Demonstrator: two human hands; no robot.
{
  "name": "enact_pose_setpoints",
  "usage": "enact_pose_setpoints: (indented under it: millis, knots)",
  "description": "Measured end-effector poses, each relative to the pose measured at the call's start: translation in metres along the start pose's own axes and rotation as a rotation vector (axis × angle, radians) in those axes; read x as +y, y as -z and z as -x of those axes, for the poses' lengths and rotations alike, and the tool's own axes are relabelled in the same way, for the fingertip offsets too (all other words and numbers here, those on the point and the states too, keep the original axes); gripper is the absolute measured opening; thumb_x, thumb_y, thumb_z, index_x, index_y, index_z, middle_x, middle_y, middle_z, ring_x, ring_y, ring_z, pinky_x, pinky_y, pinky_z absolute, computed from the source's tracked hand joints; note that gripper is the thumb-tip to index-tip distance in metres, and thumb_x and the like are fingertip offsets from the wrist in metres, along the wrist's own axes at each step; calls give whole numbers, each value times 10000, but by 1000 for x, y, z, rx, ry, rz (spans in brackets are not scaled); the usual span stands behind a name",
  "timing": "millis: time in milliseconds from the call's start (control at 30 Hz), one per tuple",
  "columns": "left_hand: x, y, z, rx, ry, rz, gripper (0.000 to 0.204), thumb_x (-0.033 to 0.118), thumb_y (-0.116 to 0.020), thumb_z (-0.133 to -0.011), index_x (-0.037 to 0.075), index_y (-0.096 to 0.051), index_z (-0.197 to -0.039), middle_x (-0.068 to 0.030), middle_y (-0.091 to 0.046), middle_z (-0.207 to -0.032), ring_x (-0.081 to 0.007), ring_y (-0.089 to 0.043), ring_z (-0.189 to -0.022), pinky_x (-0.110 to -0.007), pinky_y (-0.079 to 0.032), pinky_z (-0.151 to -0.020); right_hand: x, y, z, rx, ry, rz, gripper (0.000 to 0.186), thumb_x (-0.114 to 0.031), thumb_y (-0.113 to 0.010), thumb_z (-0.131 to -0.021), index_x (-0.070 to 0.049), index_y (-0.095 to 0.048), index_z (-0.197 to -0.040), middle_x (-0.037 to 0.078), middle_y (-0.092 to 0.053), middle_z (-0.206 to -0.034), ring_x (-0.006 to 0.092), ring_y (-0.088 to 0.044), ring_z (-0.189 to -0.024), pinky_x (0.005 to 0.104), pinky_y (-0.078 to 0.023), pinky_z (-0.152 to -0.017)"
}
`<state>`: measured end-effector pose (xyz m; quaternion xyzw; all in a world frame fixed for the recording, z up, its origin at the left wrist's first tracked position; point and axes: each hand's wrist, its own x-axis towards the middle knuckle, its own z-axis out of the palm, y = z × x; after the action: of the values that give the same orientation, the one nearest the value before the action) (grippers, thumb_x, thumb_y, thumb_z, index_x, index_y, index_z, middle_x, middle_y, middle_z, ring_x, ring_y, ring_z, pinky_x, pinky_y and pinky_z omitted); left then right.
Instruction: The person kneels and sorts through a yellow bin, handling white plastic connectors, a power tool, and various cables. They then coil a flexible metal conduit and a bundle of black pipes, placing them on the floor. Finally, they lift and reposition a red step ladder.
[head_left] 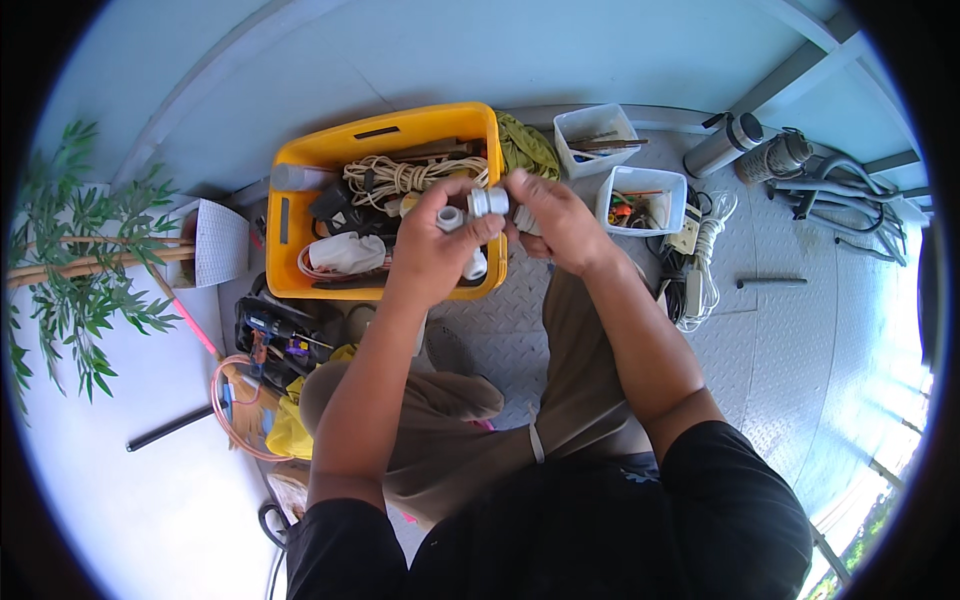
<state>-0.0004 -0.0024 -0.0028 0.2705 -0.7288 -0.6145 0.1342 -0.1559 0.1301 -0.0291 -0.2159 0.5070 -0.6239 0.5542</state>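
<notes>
Above the yellow bin (385,119) my two hands are close together, fingers bent around white plastic pipe fittings. My left hand (428,245) is closed on a white pipe fitting (488,202), pinched by thumb and fingers, with more white round ends (474,266) showing below and beside the palm. Close by on the right, my right hand (562,222) grips a ribbed light grey fitting (525,220), mostly covered by its fingers. Whether the two pieces are joined is hidden. A coil of cream rope (400,180), black tool parts and a white bundle (347,254) lie in the bin.
Two white tubs (590,125) (645,181) with small items stand right of the bin. Farther right are a steel flask (722,146), grey hose (840,195) and white cable (708,262). A drill (268,330) and copper-coloured tubing (218,395) lie left, near a leafy plant (90,260).
</notes>
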Motion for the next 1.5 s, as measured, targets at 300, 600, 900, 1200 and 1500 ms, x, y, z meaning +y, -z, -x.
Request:
enact_pose_setpoints:
  millis: [300, 600, 900, 1200, 1500]
  knots:
    - [-27, -8, -9, -187, 450, 1095, 353, 212, -667, -955, 128, -564, -1282, -65, -685, -1063, -208, -712, -849, -245, -559, -493, 7, 12, -11, -119, 305, -372, 312, -107, -588, -975, -21, -559, -1274, 81, -628, -1181, 167, -617, -958, 306, -529, -813]
    - [-28, -10, -10, -168, 491, 1162, 396, 226, -646, -936, 143, -562, -1314, -72, -690, -1058, -226, -708, -820, -249, -497, -452, 6, 8, -4, -71, 268, -238, 389, -6, -650, -952, 6, -555, -1329, 95, -635, -1233, 176, -656, -1067, 319, -551, -952]
    - [-17, -5, -15, -135, 416, 734, 371, 132, -629, -905, 140, -581, -1273, -51, -666, -1012, -160, -675, -721, -212, -440, -423, 3, 13, -6, 132, 353, 429, 412, -30, -754, -879, -15, -627, -1271, 70, -639, -1095, 133, -640, -954, 301, -534, -848]
    - [-15, -3, -17, -153, 457, 723, 258, 188, -730, -925, 111, -632, -1151, 21, -631, -878, -54, -603, -638, -215, -435, -392, -1, 6, 1, 177, 517, 629, 399, -36, -775, -834, -49, -673, -1219, 94, -655, -1066, 205, -651, -941, 324, -526, -821]
    - [-15, 5, -14, -218, 390, 702, 383, 167, -750, -912, 93, -625, -1266, -22, -659, -919, -74, -618, -606, -215, -479, -387, -11, 1, 7, 79, 627, 639, 391, -27, -786, -822, -59, -692, -1200, 97, -671, -1126, 215, -656, -1005, 332, -535, -883]
